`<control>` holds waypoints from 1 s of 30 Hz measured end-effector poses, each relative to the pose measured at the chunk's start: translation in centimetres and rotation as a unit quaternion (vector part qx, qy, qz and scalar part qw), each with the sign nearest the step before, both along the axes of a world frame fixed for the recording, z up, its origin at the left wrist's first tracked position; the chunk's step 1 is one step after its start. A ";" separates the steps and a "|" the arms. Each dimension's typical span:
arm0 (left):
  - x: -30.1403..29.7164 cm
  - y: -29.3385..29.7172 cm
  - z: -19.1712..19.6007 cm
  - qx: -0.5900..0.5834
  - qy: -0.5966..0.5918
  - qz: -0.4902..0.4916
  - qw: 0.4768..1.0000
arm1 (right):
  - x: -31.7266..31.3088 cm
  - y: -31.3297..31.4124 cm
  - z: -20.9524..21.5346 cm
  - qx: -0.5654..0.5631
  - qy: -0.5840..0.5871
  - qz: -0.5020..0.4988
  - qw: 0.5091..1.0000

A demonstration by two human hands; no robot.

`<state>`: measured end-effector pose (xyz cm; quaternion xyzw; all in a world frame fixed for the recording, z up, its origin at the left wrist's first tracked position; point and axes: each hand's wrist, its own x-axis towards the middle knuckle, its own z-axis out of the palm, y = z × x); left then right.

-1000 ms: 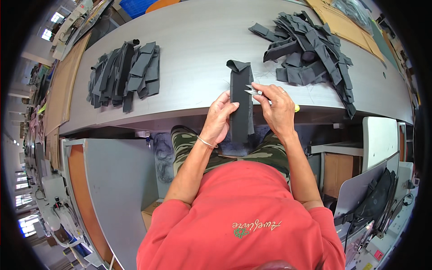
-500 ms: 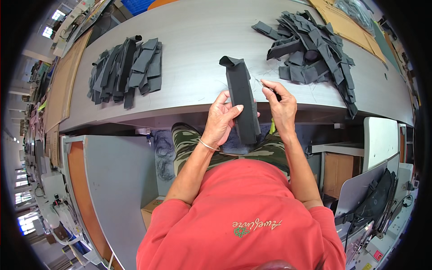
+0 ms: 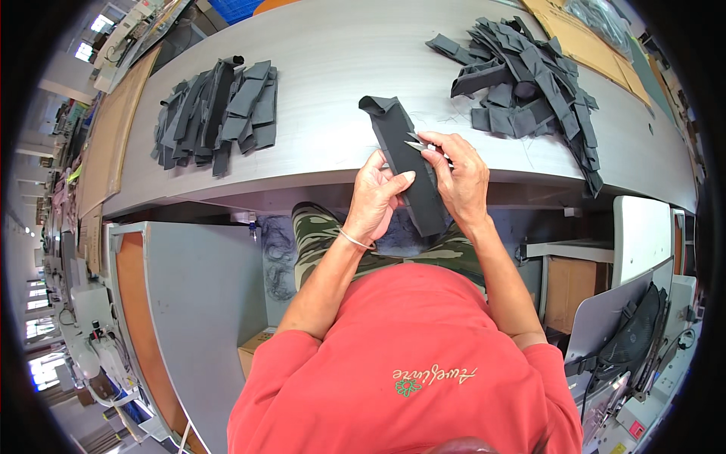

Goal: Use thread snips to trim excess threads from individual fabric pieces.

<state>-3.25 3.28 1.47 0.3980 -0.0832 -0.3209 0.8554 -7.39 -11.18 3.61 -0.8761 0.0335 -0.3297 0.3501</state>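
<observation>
Holding strip (image 3: 405, 155) in left hand (image 3: 376, 193), snips (image 3: 417, 145) in right hand (image 3: 463, 175). Best to keep strip taut and snips shallow against its surface.

Black bag (image 3: 628, 329), lower right; flat cardboard (image 3: 588, 51) (clear plastic (image 3: 601, 21) alongside), upper right

We see a big, pale gray bench (image 3: 318, 98) across the top of the frame. On its upper left, we see a pile of dark gray strips (image 3: 215, 117), mostly lined up. On its upper right, we see a messy heap of dark strips (image 3: 529, 91), with thin threads (image 3: 452, 119) beside it and flat brown cardboard (image 3: 588, 47) behind.
</observation>
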 end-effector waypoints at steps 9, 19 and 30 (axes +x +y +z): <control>0.0 -0.3 0.3 0.011 0.036 0.055 0.998 | -0.5 0.6 0.1 0.005 0.007 -0.012 1.000; -0.4 -0.3 0.2 0.006 -0.017 0.048 0.999 | -0.9 0.7 -0.2 -0.011 0.001 -0.021 1.000; 0.7 1.2 2.3 0.026 -0.053 -0.009 0.998 | -3.2 -1.5 2.1 0.167 0.055 0.051 0.983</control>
